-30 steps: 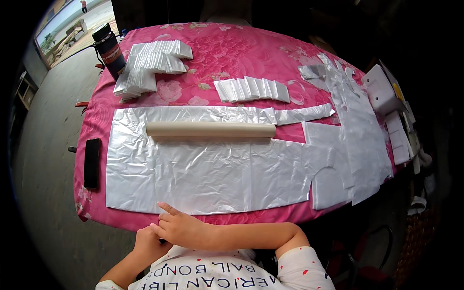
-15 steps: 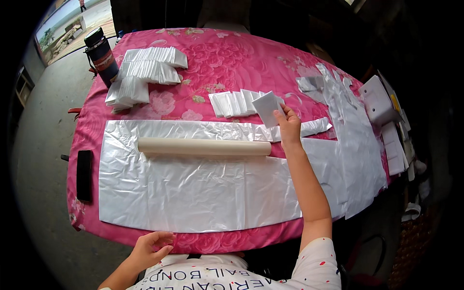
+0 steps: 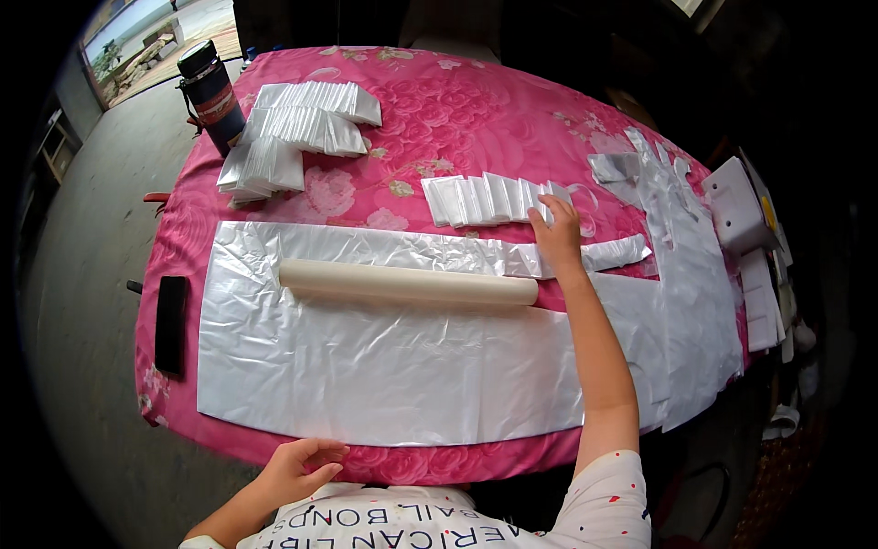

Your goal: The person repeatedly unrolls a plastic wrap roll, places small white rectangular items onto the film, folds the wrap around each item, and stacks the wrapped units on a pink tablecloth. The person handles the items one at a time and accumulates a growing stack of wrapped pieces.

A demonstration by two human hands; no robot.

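Note:
My right hand (image 3: pixel 558 231) reaches over the right end of a row of folded white plastic bags (image 3: pixel 485 199). Its thumb and fingers are apart and touch the end bag, which they partly cover. By the table's front edge hovers my left hand (image 3: pixel 300 468), fingers loosely stretched and nothing in them. Between the hands a large white plastic sheet (image 3: pixel 384 375) lies spread out, its far edge wrinkled. On the sheet rests a long cream-coloured roller or tube (image 3: pixel 407 283), lying crosswise.
Stacks of folded white bags (image 3: pixel 306 128) stand at the far left beside a dark bottle (image 3: pixel 212 99). A black phone-like slab (image 3: pixel 170 325) lies at the left edge. More loose plastic (image 3: pixel 690 302) covers the right side, near white boxes (image 3: pixel 739 206). A pink floral cloth (image 3: pixel 448 105) covers the table.
My right hand has lowered the folded bag it held up onto the right end of the row, and its fingers have parted. The whole view has shifted slightly; my left hand stays near the front edge.

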